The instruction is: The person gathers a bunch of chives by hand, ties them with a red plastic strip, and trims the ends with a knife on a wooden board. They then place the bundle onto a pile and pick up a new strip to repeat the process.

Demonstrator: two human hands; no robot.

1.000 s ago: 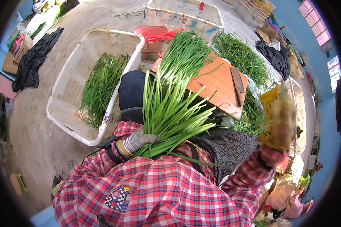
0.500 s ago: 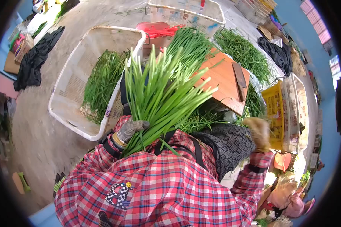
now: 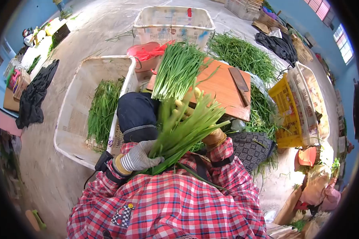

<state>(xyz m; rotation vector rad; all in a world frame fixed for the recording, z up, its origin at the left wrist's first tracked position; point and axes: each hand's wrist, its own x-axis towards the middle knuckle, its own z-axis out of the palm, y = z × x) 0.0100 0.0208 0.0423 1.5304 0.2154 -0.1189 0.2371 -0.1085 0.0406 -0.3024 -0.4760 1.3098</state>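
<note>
My left hand (image 3: 141,157), in a grey glove, is closed round the lower part of a bunch of long green stalks (image 3: 183,133). On the far side of that bunch is my right hand (image 3: 211,135), in a tan and yellow glove. Its fingers are spread behind and among the stalks, partly hidden and blurred. A neat pile of green stalks with pale ends (image 3: 179,71) lies on the left of an orange-brown board (image 3: 217,89). On the board's right side rests a dark flat blade (image 3: 239,85).
A white crate (image 3: 70,115) with greens stands at the left, another crate (image 3: 171,32) at the back. Red strips fill a red basin (image 3: 141,51). Loose greens (image 3: 243,55) lie behind the board. Yellow and white crates (image 3: 287,119) stand right. A person (image 3: 321,191) is partly visible lower right.
My right hand has come in from the right to the held bunch. The bunch tilts lower and its tops are blurred. The view has shifted, showing more of the pile on the board.
</note>
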